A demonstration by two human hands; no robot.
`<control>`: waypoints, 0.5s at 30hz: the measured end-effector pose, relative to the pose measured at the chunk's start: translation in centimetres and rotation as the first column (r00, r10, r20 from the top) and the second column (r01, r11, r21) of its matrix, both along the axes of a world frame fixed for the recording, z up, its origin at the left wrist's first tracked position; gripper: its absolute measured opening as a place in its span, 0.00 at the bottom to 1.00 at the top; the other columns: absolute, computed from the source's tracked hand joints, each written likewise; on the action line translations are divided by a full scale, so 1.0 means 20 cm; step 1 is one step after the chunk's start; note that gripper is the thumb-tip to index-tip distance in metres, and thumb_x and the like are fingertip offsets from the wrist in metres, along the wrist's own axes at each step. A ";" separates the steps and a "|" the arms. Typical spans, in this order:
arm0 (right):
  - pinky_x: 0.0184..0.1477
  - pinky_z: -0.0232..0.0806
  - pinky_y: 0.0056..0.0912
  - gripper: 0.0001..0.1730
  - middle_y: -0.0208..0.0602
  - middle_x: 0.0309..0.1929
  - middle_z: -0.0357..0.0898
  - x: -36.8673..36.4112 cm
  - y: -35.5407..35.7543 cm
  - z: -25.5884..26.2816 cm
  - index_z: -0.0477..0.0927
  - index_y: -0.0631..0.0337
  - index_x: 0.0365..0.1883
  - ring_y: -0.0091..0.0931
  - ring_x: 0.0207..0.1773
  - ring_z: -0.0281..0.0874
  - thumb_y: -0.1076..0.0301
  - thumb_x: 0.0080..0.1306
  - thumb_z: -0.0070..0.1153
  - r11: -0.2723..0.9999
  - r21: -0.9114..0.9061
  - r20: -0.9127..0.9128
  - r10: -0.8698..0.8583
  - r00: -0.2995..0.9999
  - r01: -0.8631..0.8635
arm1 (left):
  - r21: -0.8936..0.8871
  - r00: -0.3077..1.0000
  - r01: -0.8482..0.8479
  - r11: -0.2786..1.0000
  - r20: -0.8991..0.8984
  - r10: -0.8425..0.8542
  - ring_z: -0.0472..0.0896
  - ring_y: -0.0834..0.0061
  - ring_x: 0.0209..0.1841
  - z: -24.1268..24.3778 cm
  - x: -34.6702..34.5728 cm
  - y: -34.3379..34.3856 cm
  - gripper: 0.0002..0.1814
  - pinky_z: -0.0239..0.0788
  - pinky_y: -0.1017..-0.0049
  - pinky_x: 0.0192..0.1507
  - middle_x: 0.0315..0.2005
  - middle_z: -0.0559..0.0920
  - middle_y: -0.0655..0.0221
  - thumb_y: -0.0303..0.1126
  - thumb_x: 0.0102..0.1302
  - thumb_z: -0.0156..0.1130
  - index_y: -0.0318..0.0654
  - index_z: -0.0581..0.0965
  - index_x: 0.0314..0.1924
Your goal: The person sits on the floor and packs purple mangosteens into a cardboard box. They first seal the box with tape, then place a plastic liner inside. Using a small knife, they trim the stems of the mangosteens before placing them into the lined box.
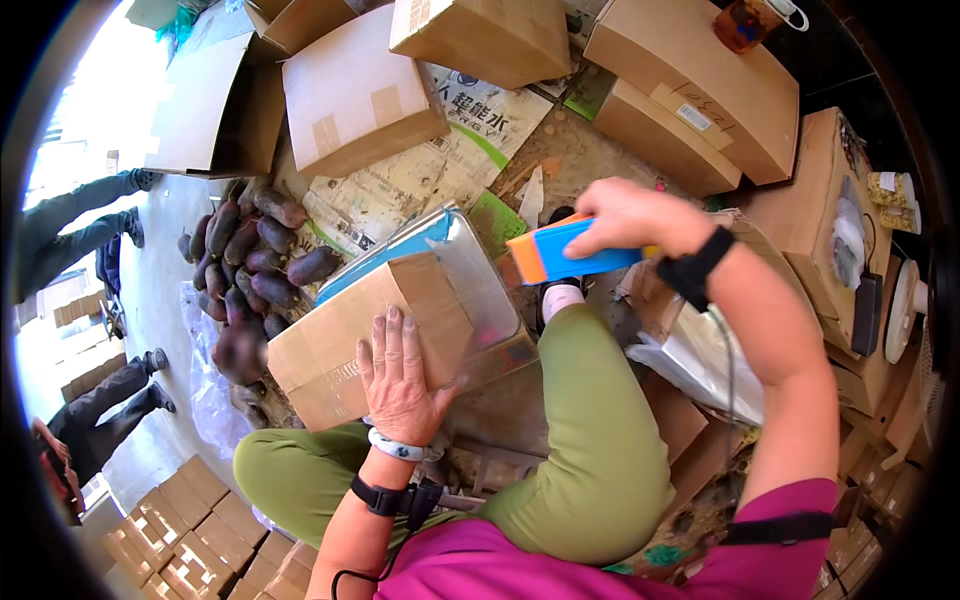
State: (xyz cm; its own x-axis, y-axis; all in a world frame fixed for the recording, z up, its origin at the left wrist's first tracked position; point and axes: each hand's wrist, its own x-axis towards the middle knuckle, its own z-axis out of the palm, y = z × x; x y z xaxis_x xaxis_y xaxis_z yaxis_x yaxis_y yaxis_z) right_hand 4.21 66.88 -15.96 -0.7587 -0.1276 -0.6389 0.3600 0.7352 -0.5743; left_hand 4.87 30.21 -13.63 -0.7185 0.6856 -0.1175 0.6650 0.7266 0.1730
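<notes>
My left hand (401,386) lies flat, fingers spread, on a closed cardboard box (337,360) that leans against a clear-sided plastic container (487,289) with a blue strip along its edge. Off to the right, my right hand (626,217) grips a blue and orange tape dispenser (574,251), its orange end pointing left. The dispenser is held in the air above my shoe, apart from the box. What its underside looks like is hidden. A strip of tape shows on the box near my left fingers.
Dark purple elongated vegetables (247,259) are piled at the left. Cardboard boxes (360,97) stand beyond, with stacked cartons (202,540) at the lower left. At the right, a box (697,82) holds a jar (750,26). Two people's legs (112,397) show at the far left.
</notes>
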 end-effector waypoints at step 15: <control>0.50 0.73 0.35 0.21 0.47 0.45 0.83 -0.31 -0.69 -0.06 0.85 0.61 0.40 0.37 0.50 0.81 0.60 0.48 0.64 0.981 0.193 0.056 0.011 0.998 -0.022 | -0.012 0.999 -0.025 1.000 0.029 0.025 0.51 0.55 0.74 0.01 0.00 0.01 0.57 0.39 0.50 0.71 0.71 0.56 0.56 0.51 0.45 0.73 0.36 0.55 0.71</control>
State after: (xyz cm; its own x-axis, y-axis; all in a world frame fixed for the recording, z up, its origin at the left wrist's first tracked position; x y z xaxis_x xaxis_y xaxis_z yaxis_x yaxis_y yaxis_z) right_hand -1.98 53.13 -17.11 -0.7208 -0.0099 -0.6930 0.3739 0.8364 -0.4008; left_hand 4.80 30.40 -13.47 -0.7316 0.6657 -0.1469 0.6412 0.7451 0.1835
